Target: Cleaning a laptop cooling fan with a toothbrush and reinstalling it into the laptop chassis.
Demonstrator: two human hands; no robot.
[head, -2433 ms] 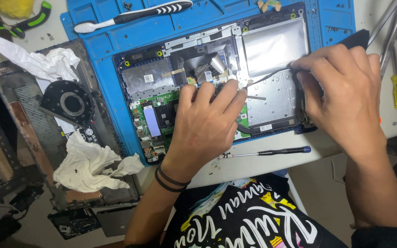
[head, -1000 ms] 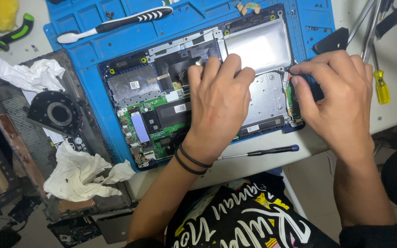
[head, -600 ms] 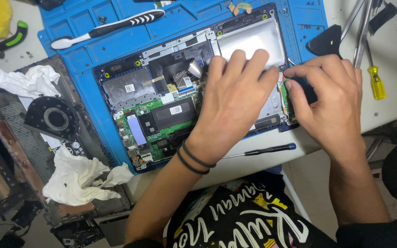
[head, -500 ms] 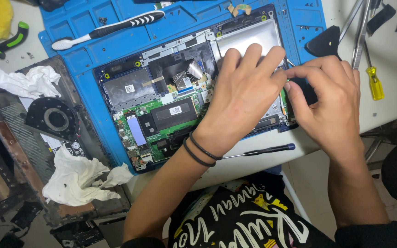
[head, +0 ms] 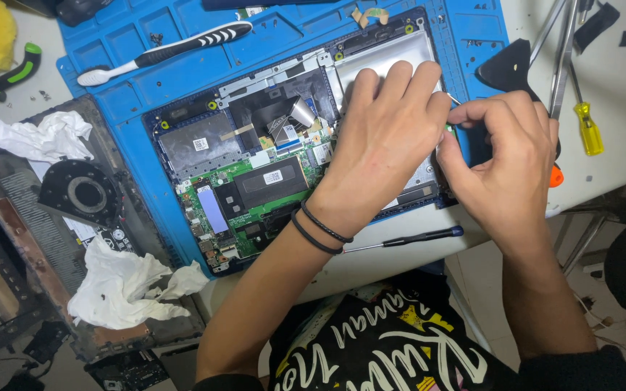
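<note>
Opened black laptop chassis with green circuit board (head: 255,188) lies on the blue silicone work mat (head: 146,80) on the bench. Left hand (head: 385,145) rests flat on its silver panel, fingers spread, holding nothing. Right hand (head: 505,159), at the chassis's right edge, pinches a thin metal tool (head: 455,99).

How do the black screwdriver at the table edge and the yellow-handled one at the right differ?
The black screwdriver lies almost crosswise at the near table edge; the yellow-handled screwdriver lies nearly lengthwise at the far right. The black one's handle is slim and dark, the yellow one's thicker and translucent. Neither hand touches either.
</note>
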